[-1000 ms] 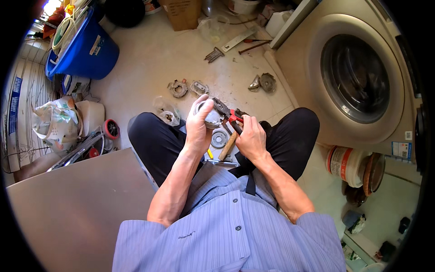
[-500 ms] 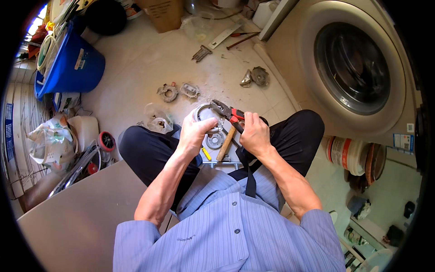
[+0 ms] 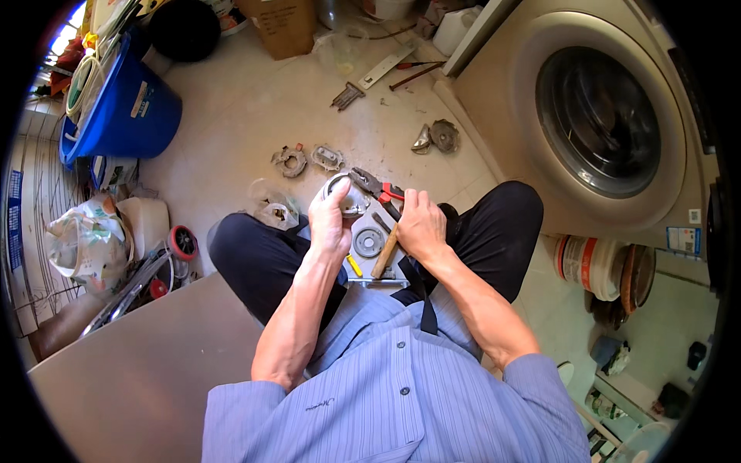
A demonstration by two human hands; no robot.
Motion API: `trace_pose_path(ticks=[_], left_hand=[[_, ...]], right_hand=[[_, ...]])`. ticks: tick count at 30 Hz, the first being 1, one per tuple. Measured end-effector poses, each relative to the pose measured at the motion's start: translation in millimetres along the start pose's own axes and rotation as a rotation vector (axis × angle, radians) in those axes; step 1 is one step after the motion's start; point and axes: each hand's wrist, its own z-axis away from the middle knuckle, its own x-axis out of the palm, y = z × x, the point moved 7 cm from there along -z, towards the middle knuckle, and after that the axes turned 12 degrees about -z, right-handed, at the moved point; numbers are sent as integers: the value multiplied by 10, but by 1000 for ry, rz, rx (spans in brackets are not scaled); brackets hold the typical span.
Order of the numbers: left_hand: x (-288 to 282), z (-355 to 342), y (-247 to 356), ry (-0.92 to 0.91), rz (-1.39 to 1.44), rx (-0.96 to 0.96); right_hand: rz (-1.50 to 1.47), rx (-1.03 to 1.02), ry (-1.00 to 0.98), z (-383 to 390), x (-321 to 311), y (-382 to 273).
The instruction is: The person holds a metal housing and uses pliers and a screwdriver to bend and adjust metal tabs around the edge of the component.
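Observation:
My left hand (image 3: 328,220) grips a round silvery metal part (image 3: 352,202), thumb up along its rim. Closed around the handle of red-and-black pliers (image 3: 369,184) is my right hand (image 3: 422,225); the jaws reach the part’s upper right rim, though their exact contact is unclear. Below, between my knees, a grey metal disc (image 3: 369,241) lies on a pale surface beside a wooden-handled hammer (image 3: 383,257) and a slim yellow tool (image 3: 354,265).
Loose metal parts (image 3: 291,160), a flat bar (image 3: 387,65) and a plastic bag (image 3: 275,213) lie on the floor. A washing machine (image 3: 494,100) stands right, a blue tub (image 3: 135,108) upper left, a cardboard box (image 3: 278,23) at back, and a metal panel (image 3: 147,386) lower left.
Since half a second ago, my left thumb has swung from lying across the part to pointing up along it. The pliers and right hand have shifted slightly left.

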Motion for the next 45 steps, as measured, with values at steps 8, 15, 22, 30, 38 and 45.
trace_pose_path(ticks=[8, 15, 22, 30, 38, 45], left_hand=[[-111, 8, -150, -75, -160, -68], [-24, 92, -52, -166, -309, 190], [-27, 86, 59, -166, -470, 280], [177, 71, 224, -125, -365, 184], [137, -21, 170, -7, -279, 110], [129, 12, 246, -4, -335, 166]], right_hand=[[-5, -6, -63, 30, -40, 16], [-107, 41, -144, 156, 23, 128], [-232, 252, -183, 335, 115, 61], [26, -78, -81, -14, -126, -26], [134, -136, -98, -95, -140, -125], [190, -173, -101, -153, -241, -229]])
